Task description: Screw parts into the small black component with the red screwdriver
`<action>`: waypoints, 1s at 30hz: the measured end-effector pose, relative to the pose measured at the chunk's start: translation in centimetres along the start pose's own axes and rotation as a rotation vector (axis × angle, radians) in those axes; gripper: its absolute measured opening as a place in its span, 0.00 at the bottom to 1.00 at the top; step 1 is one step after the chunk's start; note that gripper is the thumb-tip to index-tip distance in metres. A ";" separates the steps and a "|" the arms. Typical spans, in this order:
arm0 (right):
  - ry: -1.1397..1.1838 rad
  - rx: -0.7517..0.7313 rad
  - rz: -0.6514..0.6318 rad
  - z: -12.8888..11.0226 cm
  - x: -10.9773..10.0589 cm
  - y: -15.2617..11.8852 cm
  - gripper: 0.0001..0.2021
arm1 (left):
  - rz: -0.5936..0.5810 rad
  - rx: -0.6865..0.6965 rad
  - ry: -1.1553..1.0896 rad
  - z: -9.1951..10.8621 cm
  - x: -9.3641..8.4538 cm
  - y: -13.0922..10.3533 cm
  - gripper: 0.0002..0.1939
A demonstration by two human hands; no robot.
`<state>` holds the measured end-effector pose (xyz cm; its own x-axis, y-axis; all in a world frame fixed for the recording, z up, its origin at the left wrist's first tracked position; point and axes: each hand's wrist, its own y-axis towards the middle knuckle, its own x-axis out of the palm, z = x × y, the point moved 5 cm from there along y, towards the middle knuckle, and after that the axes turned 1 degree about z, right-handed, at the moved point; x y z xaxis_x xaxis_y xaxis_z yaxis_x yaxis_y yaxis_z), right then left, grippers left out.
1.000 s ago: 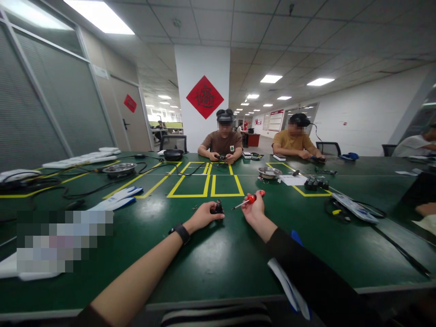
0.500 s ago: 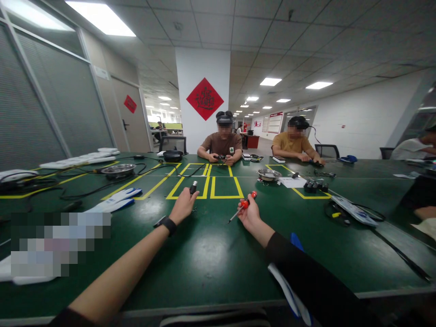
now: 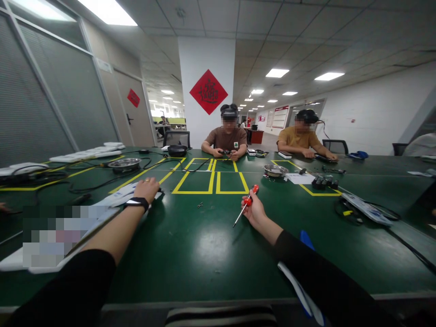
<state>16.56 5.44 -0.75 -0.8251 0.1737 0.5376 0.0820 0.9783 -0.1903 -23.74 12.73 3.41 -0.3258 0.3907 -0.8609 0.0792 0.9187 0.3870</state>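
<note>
My right hand [image 3: 255, 211] is closed around the red-and-black handle of a screwdriver [image 3: 240, 216], its metal shaft slanting down left toward the table. Over on the left, my left hand [image 3: 147, 189] is low above the table beside a white and blue work glove [image 3: 119, 196]. Its fingers curl downward and are mostly hidden; a small dark piece [image 3: 161, 191] shows at its right side, and I cannot tell how they hold it. Between the hands, a few small screws [image 3: 200, 205] lie on the green table [image 3: 204, 263].
Metal bowls [image 3: 124, 164] [image 3: 275, 170] stand farther back among cables. Black clips or blocks [image 3: 325, 182] sit to the right, near a white power strip [image 3: 366, 209]. Another glove [image 3: 299, 290] lies under my right forearm. Two people [image 3: 225, 136] [image 3: 299, 136] sit across the table.
My left hand has moved left, from the table's middle to beside the glove; the black piece with a metal tip it held no longer shows plainly. My right hand still holds the screwdriver.
</note>
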 end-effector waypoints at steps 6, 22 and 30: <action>-0.064 -0.026 -0.027 0.1 0.2 0.0 0.17 | 0.055 0.126 -0.097 -0.1 -0.2 0.5 0.09; -0.156 -0.061 -0.071 0.6 0.2 0.5 0.19 | 0.080 0.252 -0.096 1.3 -0.2 2.7 0.07; -0.168 -0.081 -0.061 0.4 0.4 0.3 0.18 | 0.141 -0.059 -0.200 0.2 -2.3 2.3 0.09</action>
<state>16.04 5.81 -0.92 -0.9111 0.0990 0.4002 0.0681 0.9935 -0.0908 -22.64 13.93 6.18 -0.1218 0.5237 -0.8432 0.0540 0.8517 0.5212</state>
